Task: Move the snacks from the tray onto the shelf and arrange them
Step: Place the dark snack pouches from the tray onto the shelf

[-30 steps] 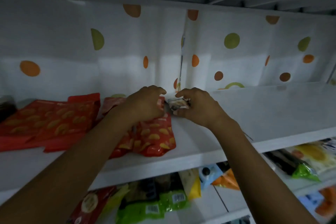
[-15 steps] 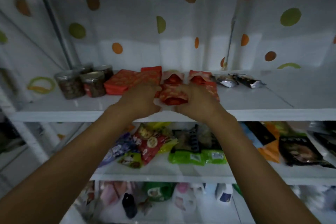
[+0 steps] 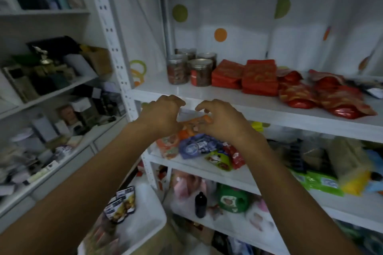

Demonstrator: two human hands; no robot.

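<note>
My left hand (image 3: 163, 116) and my right hand (image 3: 219, 122) hover side by side in front of the white shelf (image 3: 279, 115), just below its front edge. Both are empty, with fingers curled and apart. On the shelf lie red snack packs (image 3: 259, 77) in neat stacks and two looser red bags (image 3: 339, 99) to their right. A white tray (image 3: 149, 219) sits low in front of me, holding dark snack packets (image 3: 120, 205) with yellow pictures.
Clear jars (image 3: 200, 72) of brown snacks stand at the shelf's left end. The board below holds orange, blue and green packets (image 3: 196, 147). A white upright post (image 3: 116, 47) separates this unit from cluttered shelves (image 3: 47, 80) on the left.
Both hands have come off the red bags on the shelf and pulled back and down, empty. The view has swung left and down, bringing the tray and the left shelves into sight.
</note>
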